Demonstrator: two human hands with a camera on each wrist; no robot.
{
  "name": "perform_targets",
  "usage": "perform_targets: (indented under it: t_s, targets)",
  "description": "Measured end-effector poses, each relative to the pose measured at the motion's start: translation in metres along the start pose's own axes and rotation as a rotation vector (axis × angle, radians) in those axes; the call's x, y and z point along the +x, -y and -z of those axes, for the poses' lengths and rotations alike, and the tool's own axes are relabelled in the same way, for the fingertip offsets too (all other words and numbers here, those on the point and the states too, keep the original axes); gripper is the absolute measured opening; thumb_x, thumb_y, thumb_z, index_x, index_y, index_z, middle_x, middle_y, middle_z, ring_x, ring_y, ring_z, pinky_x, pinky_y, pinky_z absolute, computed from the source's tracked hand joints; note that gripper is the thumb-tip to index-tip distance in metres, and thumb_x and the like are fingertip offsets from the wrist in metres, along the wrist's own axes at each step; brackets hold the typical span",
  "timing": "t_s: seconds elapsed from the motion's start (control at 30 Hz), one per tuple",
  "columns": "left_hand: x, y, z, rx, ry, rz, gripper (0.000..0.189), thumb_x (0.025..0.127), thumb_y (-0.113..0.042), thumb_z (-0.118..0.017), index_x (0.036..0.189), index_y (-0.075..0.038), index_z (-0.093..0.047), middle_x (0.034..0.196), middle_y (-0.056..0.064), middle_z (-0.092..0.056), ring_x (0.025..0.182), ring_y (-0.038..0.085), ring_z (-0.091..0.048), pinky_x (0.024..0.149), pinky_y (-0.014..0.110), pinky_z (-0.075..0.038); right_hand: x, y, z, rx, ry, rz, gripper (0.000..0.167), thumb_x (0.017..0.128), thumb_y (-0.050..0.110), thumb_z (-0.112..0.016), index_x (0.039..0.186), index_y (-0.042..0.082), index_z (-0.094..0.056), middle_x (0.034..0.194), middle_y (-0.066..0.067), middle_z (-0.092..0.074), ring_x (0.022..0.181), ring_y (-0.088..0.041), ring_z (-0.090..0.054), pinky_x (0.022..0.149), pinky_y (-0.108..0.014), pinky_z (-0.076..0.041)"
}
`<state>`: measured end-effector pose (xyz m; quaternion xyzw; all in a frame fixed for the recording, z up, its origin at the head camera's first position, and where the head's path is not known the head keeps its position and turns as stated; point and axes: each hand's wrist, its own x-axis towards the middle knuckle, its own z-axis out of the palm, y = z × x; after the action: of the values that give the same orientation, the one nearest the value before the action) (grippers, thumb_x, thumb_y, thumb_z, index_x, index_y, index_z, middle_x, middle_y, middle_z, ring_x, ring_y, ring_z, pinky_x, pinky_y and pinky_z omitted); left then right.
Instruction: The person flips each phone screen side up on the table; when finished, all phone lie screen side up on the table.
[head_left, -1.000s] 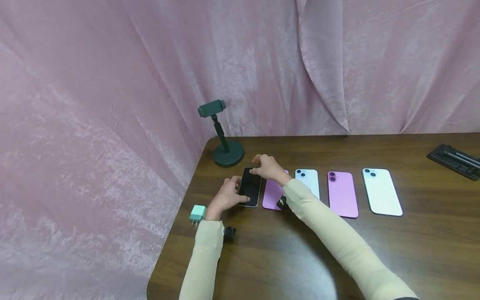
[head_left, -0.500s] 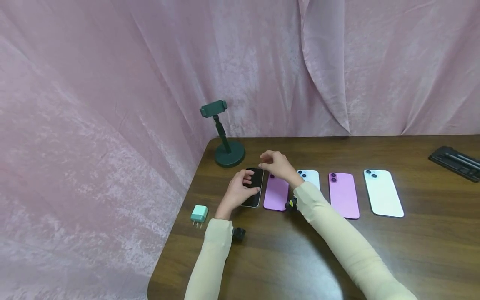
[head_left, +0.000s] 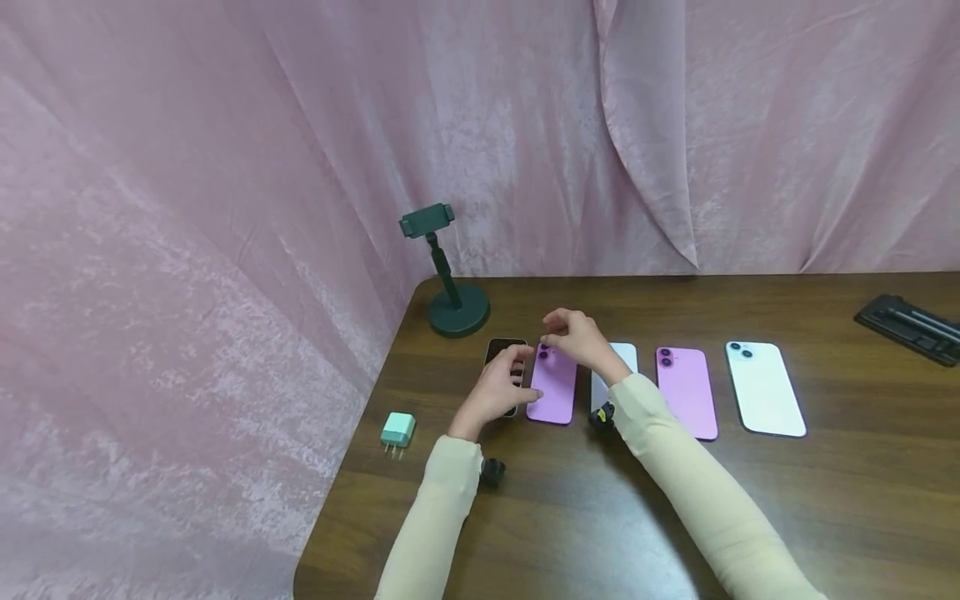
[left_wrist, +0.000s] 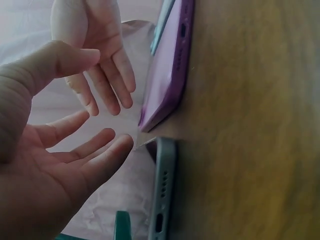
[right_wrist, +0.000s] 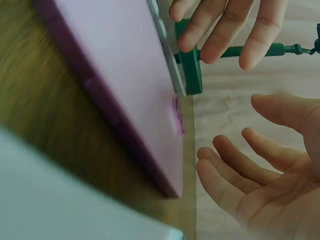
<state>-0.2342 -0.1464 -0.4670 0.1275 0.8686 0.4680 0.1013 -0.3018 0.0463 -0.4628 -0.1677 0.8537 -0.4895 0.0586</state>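
Observation:
A purple phone (head_left: 552, 392) lies back up on the table, its cameras at the far end. My left hand (head_left: 495, 390) hovers over the black-screened phone (head_left: 504, 344), thumb tip at the purple phone's near left edge. Above the purple phone's far end hangs my right hand (head_left: 583, 340), fingers loosely bent. In the left wrist view both hands face each other over the purple phone (left_wrist: 167, 70), with nothing between their fingers. The right wrist view has the right hand (right_wrist: 270, 185) beside the purple phone (right_wrist: 115, 75), palm showing. My right wrist partly covers a pale phone (head_left: 626, 357).
Farther right lie another purple phone (head_left: 687, 396) and a white phone (head_left: 767, 392). A dark green phone stand (head_left: 459, 310) is at the back left corner, a mint charger plug (head_left: 397, 429) near the left edge. A black tray-like object (head_left: 911, 327) lies far right.
Both hands have moved right, from the black-screened phone to over the purple phone beside it. The left hand has come off the black-screened phone's edge. The phones stay in place.

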Motion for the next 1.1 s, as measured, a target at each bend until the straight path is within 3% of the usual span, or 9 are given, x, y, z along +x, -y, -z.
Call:
perform_targets:
  t_s: [0.23,0.4,0.73,1.1]
  targets:
    - [-0.002,-0.004,-0.009,0.022,0.033,0.021,0.075,0.080,0.003,-0.080,0.145,-0.002,-0.045,0.143,0.020,-0.050,0.128,0.036,-0.054,0.102,0.042,-0.047,-0.005,-0.009,0.006,-0.126,0.045,0.018,0.040,0.094,0.006,-0.066,0.128,-0.013,-0.058,0.120,-0.029,-0.065,0.112,-0.042,-0.063,0.094,-0.050,-0.051]
    - [-0.004,-0.006,-0.014,0.061,0.065,0.024,0.080,0.077,0.006,-0.081,0.148,-0.008,-0.046,0.146,0.019,-0.047,0.129,0.035,-0.054,0.101,0.038,-0.048,-0.008,-0.010,0.011,-0.181,0.071,0.028,0.040,0.093,0.006,-0.067,0.127,-0.013,-0.058,0.121,-0.028,-0.066,0.114,-0.043,-0.062,0.096,-0.051,-0.049]
    - [-0.007,-0.004,-0.022,0.276,0.090,-0.049,0.084,0.070,0.003,-0.086,0.146,-0.006,-0.049,0.144,0.015,-0.050,0.123,0.026,-0.052,0.103,0.038,-0.044,-0.009,-0.009,0.012,-0.268,0.130,0.013,0.042,0.093,0.007,-0.067,0.128,-0.014,-0.057,0.124,-0.031,-0.063,0.116,-0.045,-0.061,0.096,-0.051,-0.050]
    - [-0.010,-0.012,-0.030,0.356,0.091,0.001,0.082,0.073,0.006,-0.083,0.147,-0.005,-0.049,0.147,0.014,-0.046,0.128,0.027,-0.050,0.103,0.039,-0.046,-0.006,-0.004,0.013,-0.338,0.161,-0.017,0.037,0.094,0.010,-0.067,0.125,-0.010,-0.062,0.120,-0.027,-0.066,0.109,-0.041,-0.064,0.090,-0.050,-0.053]
